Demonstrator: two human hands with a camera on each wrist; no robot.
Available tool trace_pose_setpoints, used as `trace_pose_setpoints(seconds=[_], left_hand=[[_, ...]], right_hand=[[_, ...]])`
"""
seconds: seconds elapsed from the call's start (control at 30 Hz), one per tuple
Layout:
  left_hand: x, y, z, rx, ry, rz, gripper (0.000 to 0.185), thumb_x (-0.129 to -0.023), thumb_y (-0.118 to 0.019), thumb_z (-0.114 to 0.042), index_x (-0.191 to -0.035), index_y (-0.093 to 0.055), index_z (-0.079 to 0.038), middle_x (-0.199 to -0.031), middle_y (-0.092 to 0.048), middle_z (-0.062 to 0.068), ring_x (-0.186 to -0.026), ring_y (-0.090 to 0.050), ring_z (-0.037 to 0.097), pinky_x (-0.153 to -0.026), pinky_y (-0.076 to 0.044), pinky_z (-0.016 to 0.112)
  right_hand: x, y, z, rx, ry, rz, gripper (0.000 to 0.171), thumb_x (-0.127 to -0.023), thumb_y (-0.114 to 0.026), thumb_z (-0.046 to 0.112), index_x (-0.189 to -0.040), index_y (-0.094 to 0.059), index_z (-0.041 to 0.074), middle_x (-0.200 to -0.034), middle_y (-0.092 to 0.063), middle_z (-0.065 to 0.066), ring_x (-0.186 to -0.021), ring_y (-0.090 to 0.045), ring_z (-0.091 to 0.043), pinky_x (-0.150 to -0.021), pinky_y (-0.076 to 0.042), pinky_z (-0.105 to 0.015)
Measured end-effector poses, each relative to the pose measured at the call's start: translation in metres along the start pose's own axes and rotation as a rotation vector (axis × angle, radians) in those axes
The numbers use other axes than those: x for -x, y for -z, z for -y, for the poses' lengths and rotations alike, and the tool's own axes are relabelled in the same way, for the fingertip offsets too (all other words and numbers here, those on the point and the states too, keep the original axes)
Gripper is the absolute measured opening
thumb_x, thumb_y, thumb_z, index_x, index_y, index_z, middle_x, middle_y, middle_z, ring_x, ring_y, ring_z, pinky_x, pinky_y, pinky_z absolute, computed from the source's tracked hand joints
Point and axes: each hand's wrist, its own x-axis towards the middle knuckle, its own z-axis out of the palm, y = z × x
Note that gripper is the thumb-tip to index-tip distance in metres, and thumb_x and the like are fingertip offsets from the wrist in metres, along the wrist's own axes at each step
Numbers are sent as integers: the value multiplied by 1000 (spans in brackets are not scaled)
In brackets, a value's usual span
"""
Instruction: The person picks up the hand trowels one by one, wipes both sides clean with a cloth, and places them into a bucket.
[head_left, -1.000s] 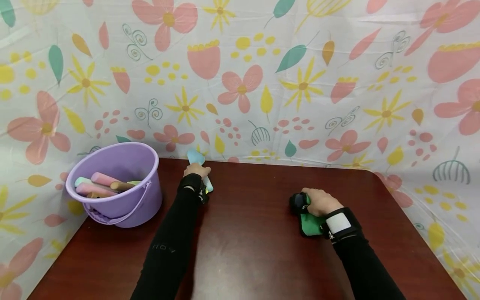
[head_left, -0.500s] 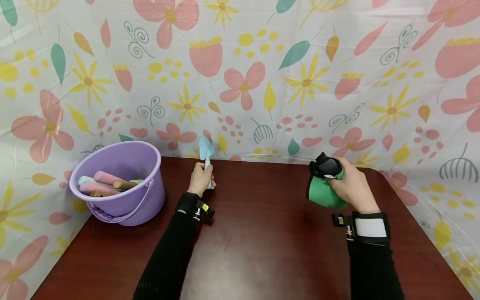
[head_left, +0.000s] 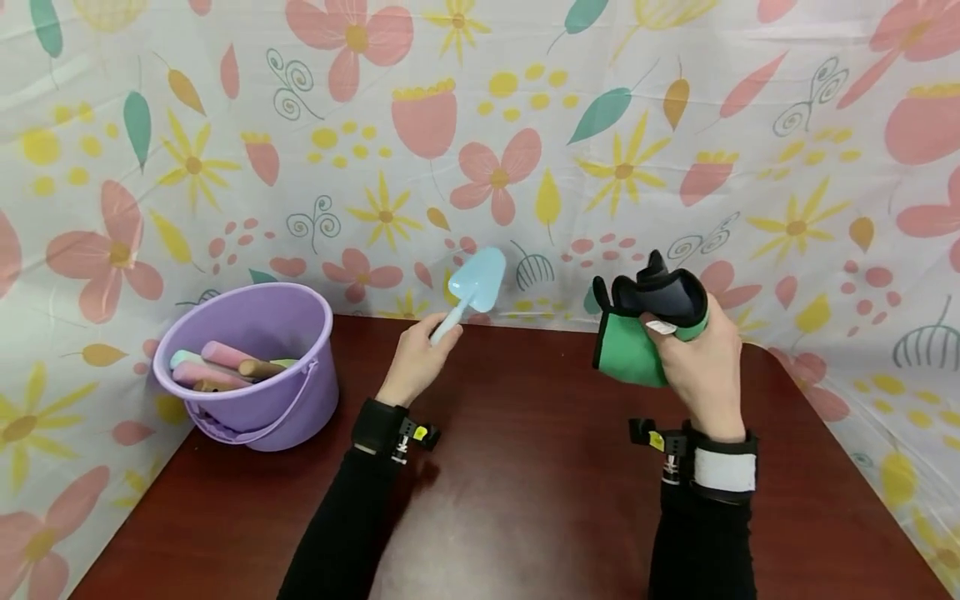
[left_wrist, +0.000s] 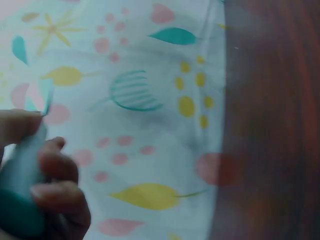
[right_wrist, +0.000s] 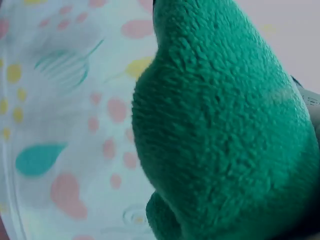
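My left hand [head_left: 416,360] grips the handle of a small light-blue trowel [head_left: 480,279], its blade angled up and to the right above the table's back edge. In the left wrist view, curled fingers [left_wrist: 60,195] wrap the trowel's handle [left_wrist: 22,165]; little of the blade shows. On the right, my right hand [head_left: 705,362] holds a folded green cloth piece [head_left: 628,350] with black edging, a dark lining and a small white tag, thumb over its near side. Its fuzzy green face [right_wrist: 220,120] fills much of the right wrist view and hides most of the hand.
At the left of the brown table [head_left: 525,467] stands a purple bucket [head_left: 300,408] with its handle hanging down. Pink, brown and pale-green rounded sticks [head_left: 225,354] lie inside it. A flower-patterned sheet [head_left: 562,125] hangs behind the table.
Both hands have risen from the table. The left has swung the trowel from flat to tilted up and right; the right has lifted the green cloth piece, its dark lining now showing more.
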Motion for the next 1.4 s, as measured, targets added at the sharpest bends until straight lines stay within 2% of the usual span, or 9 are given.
trace_pose_setpoints(seconds=[0.1, 0.2, 0.3, 0.43, 0.53, 0.77, 1.0, 1.23, 1.4], left_hand=[[3, 2, -13, -30, -37, 64, 32, -100, -58, -28, -130, -60, -15, -75, -51, 7, -57, -43, 21, -56, -37, 32], [7, 6, -24, -80, -72, 102, 31, -99, -60, -27, -128, -62, -15, -74, -51, 5, -56, -42, 18, -56, -37, 31], [8, 9, -33, -114, -100, 115, 27, -98, -62, -26, -123, -65, -16, -70, -49, 4, -53, -40, 16, -53, -36, 30], [9, 10, -41, -129, -133, 125, 23, -98, -63, -26, -120, -67, -18, -64, -44, 3, -48, -35, 14, -49, -32, 27], [11, 9, -47, -139, -149, 125, 24, -98, -63, -26, -119, -68, -19, -61, -45, 2, -47, -35, 13, -47, -31, 27], [17, 3, -61, -197, -179, 127, 24, -96, -65, -24, -119, -70, -18, -61, -47, -2, -46, -35, 10, -47, -31, 26], [20, -3, -65, -233, -262, 150, 23, -97, -64, -19, -119, -69, -14, -61, -45, -4, -47, -33, 7, -47, -29, 24], [23, -9, -66, -247, -287, 148, 25, -97, -63, -13, -121, -68, -12, -63, -49, -4, -45, -36, 9, -47, -30, 24], [23, -17, -66, -309, -286, 126, 20, -96, -63, -12, -115, -69, -11, -69, -52, -5, -49, -42, 9, -50, -36, 25]], right_hand=[[5, -7, 11, -52, 27, -36, 43, -87, -74, 11, -127, -59, 6, -112, -61, -10, -95, -55, -18, -84, -41, -37], [8, -18, 22, -71, 96, -50, 40, -88, -72, 8, -126, -58, 5, -110, -61, -11, -92, -54, -20, -81, -40, -38], [12, -30, 30, -81, 203, -68, 36, -89, -70, 7, -123, -59, 4, -108, -61, -13, -91, -56, -24, -80, -40, -41], [15, -46, 37, -121, 341, -108, 35, -86, -72, 3, -120, -63, 4, -111, -64, -12, -98, -60, -28, -86, -44, -44], [18, -56, 38, -125, 395, -114, 40, -81, -74, -3, -119, -65, 4, -113, -64, -12, -103, -60, -29, -92, -44, -45], [21, -69, 42, -86, 427, -67, 40, -80, -73, -2, -119, -65, 4, -116, -63, -13, -108, -57, -27, -95, -42, -43], [23, -81, 46, -53, 415, -18, 44, -77, -74, -7, -118, -65, 4, -123, -56, -15, -117, -50, -30, -97, -41, -45], [25, -89, 42, 12, 454, 6, 45, -74, -76, -8, -117, -67, 4, -117, -59, -16, -109, -50, -34, -94, -35, -45], [28, -95, 42, 61, 474, 69, 41, -75, -79, -5, -114, -68, 6, -113, -65, -13, -106, -52, -32, -94, -39, -43]])
